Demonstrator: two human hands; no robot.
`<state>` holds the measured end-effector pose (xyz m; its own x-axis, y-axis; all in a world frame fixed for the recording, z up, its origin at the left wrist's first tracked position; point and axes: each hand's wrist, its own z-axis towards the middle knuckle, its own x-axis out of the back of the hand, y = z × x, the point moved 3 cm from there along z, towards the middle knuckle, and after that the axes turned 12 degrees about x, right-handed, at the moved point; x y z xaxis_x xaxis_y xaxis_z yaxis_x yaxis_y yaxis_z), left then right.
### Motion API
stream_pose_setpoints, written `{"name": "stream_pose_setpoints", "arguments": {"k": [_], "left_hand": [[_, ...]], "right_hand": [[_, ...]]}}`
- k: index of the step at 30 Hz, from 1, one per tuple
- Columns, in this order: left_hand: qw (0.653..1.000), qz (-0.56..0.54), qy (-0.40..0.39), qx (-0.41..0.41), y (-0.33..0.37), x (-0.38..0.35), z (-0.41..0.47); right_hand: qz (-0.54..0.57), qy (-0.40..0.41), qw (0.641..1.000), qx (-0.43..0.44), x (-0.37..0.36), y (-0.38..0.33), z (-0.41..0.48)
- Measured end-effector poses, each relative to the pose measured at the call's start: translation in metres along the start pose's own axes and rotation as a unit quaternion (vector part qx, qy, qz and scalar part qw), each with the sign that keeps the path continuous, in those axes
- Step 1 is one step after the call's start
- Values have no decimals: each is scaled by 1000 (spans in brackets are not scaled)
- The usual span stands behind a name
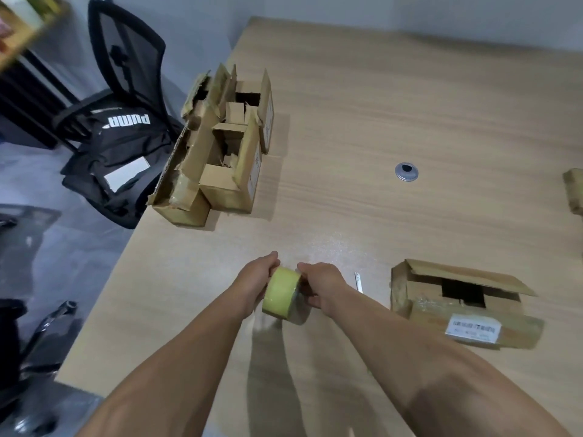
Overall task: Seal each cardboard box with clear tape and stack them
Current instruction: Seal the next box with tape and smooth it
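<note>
I hold a roll of tape (pixel 282 293) above the near middle of the wooden table (pixel 410 105). My left hand (pixel 257 279) grips the roll's left side and my right hand (pixel 318 285) grips its right side. A cardboard box (pixel 457 305) with open top flaps and a white label lies to the right of my hands. Several open cardboard boxes (pixel 220 146) stand bunched together at the table's left edge. Part of another box (pixel 574 190) shows at the far right edge.
A small knife or blade (pixel 358 281) lies on the table between my right hand and the near box. A round metal cable grommet (pixel 407 172) sits mid-table. A black office chair (pixel 126 74) holding a black bag (pixel 120 152) stands left of the table.
</note>
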<state>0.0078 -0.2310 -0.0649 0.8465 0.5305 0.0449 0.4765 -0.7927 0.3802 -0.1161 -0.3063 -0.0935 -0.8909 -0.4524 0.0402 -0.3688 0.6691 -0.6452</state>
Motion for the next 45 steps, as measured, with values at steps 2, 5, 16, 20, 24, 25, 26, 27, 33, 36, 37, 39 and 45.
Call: {"name": "stream_pose_setpoints", "arguments": {"k": [2,5,16,20,24,25,26,27,33,36,37,39,45], "left_hand": [[1000,3,4,-11,-1,1,4],[1000,-2,5,-24,-3,0,7],[998,-21,15,-63,-12,-17,-12],[995,-23,36,-88,-12,-21,-20],[989,-15,62,-133,-14,-32,-33],[987,-10,75,-145,-14,-36,-36],[984,-5,87,-157,-14,-39,-40],[981,-3,93,-168,-15,-47,-45],[970,0,115,-214,-24,-79,-68],[966,-20,110,-233,-24,-87,-75],[963,-23,113,-242,-22,-90,-78],[957,-19,124,-262,-18,-95,-82],[947,40,118,-296,2,-119,-90]], "right_hand": [[-4,2,1000,5,-2,-2,0],[9,10,1000,21,-1,-6,-2],[-53,28,991,116,5,-8,-17],[-33,11,985,169,13,-10,-34],[-28,-8,974,223,28,-17,-55],[-34,-9,971,235,33,-18,-59],[-42,-8,969,245,39,-19,-62],[-47,-6,966,253,48,-18,-67],[-30,-6,968,247,82,-20,-82],[-69,-10,957,282,97,-29,-93],[-99,-5,948,303,105,-33,-98],[-157,20,923,352,119,-41,-105],[-379,105,778,489,177,-47,-125]]}}
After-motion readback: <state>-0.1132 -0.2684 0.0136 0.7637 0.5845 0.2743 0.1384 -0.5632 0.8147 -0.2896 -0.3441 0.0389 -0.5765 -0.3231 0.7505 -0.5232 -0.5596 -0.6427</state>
